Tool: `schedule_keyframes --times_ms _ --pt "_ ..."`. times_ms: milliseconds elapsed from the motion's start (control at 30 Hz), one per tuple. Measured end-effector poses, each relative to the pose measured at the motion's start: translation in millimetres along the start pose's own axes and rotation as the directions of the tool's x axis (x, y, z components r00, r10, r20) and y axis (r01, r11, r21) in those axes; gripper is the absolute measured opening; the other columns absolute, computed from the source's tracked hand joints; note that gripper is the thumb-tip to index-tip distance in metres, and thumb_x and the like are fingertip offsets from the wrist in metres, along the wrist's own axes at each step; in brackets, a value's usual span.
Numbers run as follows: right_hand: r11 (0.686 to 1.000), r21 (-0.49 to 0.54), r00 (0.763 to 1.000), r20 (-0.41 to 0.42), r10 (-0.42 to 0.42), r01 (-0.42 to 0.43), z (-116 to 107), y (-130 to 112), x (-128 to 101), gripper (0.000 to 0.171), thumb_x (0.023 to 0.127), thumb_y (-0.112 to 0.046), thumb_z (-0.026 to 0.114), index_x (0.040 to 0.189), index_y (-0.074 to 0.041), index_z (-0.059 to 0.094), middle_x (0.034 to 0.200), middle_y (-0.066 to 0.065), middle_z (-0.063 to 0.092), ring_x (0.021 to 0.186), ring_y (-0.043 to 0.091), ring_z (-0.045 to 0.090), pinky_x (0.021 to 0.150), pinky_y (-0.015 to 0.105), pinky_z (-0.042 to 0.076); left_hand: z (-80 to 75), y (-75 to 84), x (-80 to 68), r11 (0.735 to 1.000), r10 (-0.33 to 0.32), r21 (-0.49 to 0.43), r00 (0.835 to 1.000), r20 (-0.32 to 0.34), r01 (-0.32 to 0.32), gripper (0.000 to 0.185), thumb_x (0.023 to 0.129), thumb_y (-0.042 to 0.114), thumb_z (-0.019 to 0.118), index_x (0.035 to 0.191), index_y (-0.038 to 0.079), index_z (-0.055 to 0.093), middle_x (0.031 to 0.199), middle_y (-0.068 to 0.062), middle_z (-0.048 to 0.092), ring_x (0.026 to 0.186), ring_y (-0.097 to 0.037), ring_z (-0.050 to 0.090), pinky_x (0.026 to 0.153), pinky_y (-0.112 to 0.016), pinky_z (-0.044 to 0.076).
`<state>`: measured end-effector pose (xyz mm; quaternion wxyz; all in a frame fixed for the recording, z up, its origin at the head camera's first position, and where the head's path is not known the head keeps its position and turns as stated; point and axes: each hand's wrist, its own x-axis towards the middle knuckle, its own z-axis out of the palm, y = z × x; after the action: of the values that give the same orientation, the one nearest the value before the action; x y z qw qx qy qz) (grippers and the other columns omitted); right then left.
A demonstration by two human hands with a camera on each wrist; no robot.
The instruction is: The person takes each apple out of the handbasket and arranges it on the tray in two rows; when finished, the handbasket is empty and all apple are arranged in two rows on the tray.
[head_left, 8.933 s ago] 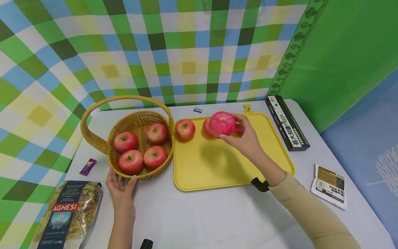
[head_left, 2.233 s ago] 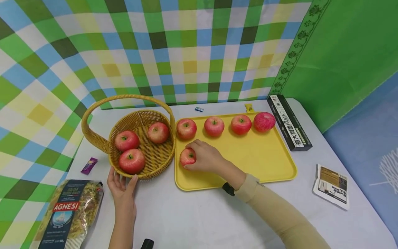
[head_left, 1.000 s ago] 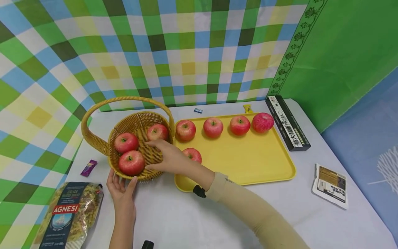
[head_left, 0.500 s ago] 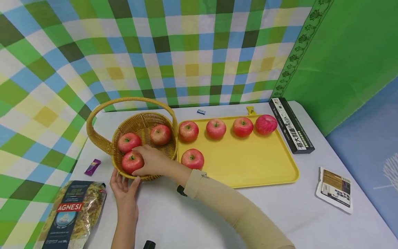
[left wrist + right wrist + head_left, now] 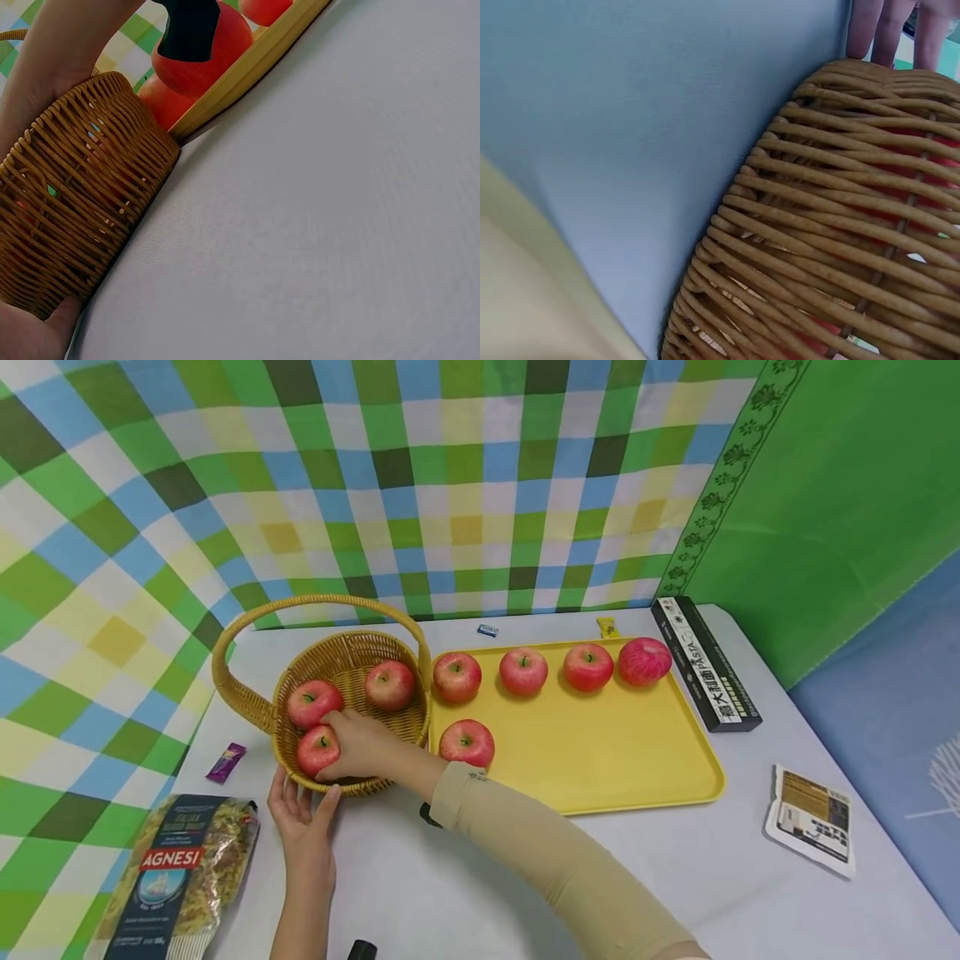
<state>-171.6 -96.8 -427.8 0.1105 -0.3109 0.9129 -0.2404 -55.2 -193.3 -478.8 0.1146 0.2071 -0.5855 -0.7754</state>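
A wicker basket point(image 5: 240, 697) with a hoop handle holds three red apples. My right hand point(image 5: 352, 747) reaches into it and grips the nearest apple point(image 5: 315, 752); two more apples point(image 5: 312, 702) point(image 5: 390, 684) lie behind. My left hand point(image 5: 300, 810) rests with straight fingers against the basket's near wall point(image 5: 75, 225). The yellow tray point(image 5: 600, 752) to the right carries several apples: a row along its far edge point(image 5: 523, 670) and one point(image 5: 467, 742) near the basket. In the right wrist view the basket weave point(image 5: 840, 225) fills the frame, with left-hand fingertips point(image 5: 885, 30) behind it.
A bag of Agnesi pasta point(image 5: 172, 877) lies at the front left, a purple wrapper point(image 5: 225, 762) beside the basket. A black pasta box point(image 5: 705, 664) lies right of the tray, a sachet point(image 5: 813, 818) at the far right. Small wrappers point(image 5: 487, 629) point(image 5: 607, 627) sit behind the tray.
My right hand left an apple on the tray, crossed left into the basket and closed round the nearest apple. The left hand stayed at the basket.
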Motion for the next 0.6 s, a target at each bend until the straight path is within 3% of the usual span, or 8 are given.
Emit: schedule_keyframes --times_ms 233,600 --pt "1.0 -0.008 0.995 -0.102 -0.018 0.017 -2.8 2.3 -4.0 0.077 0.074 -0.053 0.076 0.135 -0.014 0.049 0.122 -0.001 0.056 0.107 0.01 0.054 0.091 0.021 0.047 1.0 1.5 -0.1 1.0 0.016 -0.006 1.0 -0.003 -0.016 0.086 0.089 0.015 0.07 0.15 0.034 0.012 0.16 0.004 0.008 0.146 -0.02 0.01 0.113 -0.033 0.027" --pt "0.984 0.152 0.972 -0.231 -0.053 0.089 -24.8 8.0 -36.1 0.077 0.074 -0.047 0.079 0.136 -0.015 0.049 0.126 -0.005 0.055 0.114 0.008 0.05 0.094 0.022 0.046 0.4 -0.3 -2.2 1.0 0.019 0.014 1.0 -0.007 -0.019 0.085 0.09 0.012 0.069 0.15 0.034 0.013 0.16 0.003 0.009 0.145 -0.02 0.011 0.113 -0.033 0.027"
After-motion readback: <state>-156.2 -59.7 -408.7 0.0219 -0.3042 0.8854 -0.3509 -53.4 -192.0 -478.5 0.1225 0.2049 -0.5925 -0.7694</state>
